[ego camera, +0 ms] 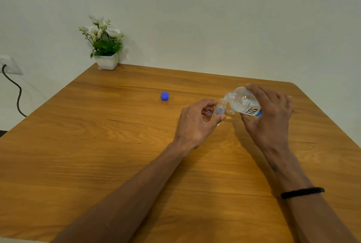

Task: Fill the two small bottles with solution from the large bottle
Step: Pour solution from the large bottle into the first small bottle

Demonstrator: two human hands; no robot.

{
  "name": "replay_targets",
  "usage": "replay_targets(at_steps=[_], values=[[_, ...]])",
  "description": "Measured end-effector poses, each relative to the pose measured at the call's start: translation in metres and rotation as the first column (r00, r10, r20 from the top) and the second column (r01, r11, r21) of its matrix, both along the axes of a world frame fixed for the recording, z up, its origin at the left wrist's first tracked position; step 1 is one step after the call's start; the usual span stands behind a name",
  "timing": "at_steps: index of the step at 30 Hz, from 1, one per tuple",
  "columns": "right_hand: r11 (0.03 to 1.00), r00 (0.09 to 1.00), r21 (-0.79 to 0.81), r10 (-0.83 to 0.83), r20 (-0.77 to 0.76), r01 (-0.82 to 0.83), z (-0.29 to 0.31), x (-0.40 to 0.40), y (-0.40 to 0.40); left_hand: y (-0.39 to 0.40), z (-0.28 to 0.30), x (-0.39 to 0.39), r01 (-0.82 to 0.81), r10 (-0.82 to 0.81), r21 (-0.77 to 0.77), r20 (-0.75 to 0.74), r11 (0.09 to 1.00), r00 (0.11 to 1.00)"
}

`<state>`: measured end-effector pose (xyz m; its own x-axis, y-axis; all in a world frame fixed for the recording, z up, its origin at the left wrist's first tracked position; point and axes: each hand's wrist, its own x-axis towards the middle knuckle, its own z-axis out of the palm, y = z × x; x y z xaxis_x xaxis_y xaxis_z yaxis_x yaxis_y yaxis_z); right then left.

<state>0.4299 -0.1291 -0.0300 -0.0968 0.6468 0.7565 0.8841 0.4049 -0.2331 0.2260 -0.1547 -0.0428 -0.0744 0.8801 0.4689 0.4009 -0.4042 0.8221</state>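
Nearest us, the wooden table point(97, 155). Both forearms reach across it. We note the right hand point(271, 117) wrapped around the large bottle point(244, 104), tipped with its open neck at the mouth of a small bottle point(220, 109). The left hand point(197, 123) pinches that small bottle between thumb and fingers. A clear cap point(230, 112) lies beneath; a blue cap point(164, 96) sits well apart, leftward.

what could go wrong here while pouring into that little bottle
The small bottle has a narrow mouth, and the large bottle is tilted over it in the right hand; a slight misalignment could spill solution onto the table. The left hand pinches the small bottle off the surface, so it could slip or tip. It may also overflow quickly.
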Motion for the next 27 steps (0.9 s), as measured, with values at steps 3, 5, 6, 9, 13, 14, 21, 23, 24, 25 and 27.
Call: replay_targets(at_steps=[3,5,6,9,13,14,21,23,24,25,27], values=[[1.000,1.000,0.003,0.008,-0.004,-0.008,-0.002,0.001,0.002,0.000,0.000,0.001,-0.008,0.008,0.003,-0.002,1.000,1.000],[1.000,1.000,0.003,0.017,-0.008,-0.017,-0.004,0.002,0.004,0.000,-0.001,0.001,-0.014,0.014,0.018,0.005,1.000,1.000],[1.000,1.000,-0.002,0.023,-0.015,-0.023,-0.004,0.002,0.004,0.000,-0.001,0.001,-0.021,0.021,0.026,0.009,0.999,1.000],[0.999,0.998,-0.018,0.036,-0.058,-0.037,-0.005,0.001,0.004,-0.001,0.000,0.002,-0.029,0.028,0.038,0.031,0.999,0.999],[0.999,0.991,-0.022,0.045,-0.123,-0.048,-0.005,-0.002,0.001,0.001,0.002,0.000,-0.029,0.028,0.040,0.029,0.999,0.999],[0.998,0.989,-0.028,0.042,-0.140,-0.047,-0.006,-0.002,0.000,0.002,0.002,-0.002,-0.029,0.029,0.032,0.021,0.999,0.999],[0.986,0.911,-0.134,0.036,-0.411,-0.099,-0.001,-0.002,0.000,0.016,-0.002,-0.027,-0.126,0.125,-0.019,-0.005,0.992,0.992],[0.983,0.880,-0.146,0.030,-0.474,-0.112,0.002,-0.002,-0.002,0.019,-0.004,-0.034,-0.169,0.169,-0.034,-0.001,0.985,0.986],[0.982,0.862,-0.150,0.027,-0.506,-0.119,0.004,-0.002,-0.003,0.021,-0.006,-0.036,-0.182,0.183,-0.045,0.004,0.982,0.983],[0.980,0.843,-0.154,0.023,-0.538,-0.125,0.006,-0.001,-0.004,0.021,-0.006,-0.038,-0.190,0.191,-0.057,0.011,0.980,0.981],[0.979,0.807,-0.154,0.017,-0.590,-0.133,0.008,0.000,-0.004,0.021,-0.007,-0.039,-0.202,0.205,-0.080,0.023,0.976,0.979]])
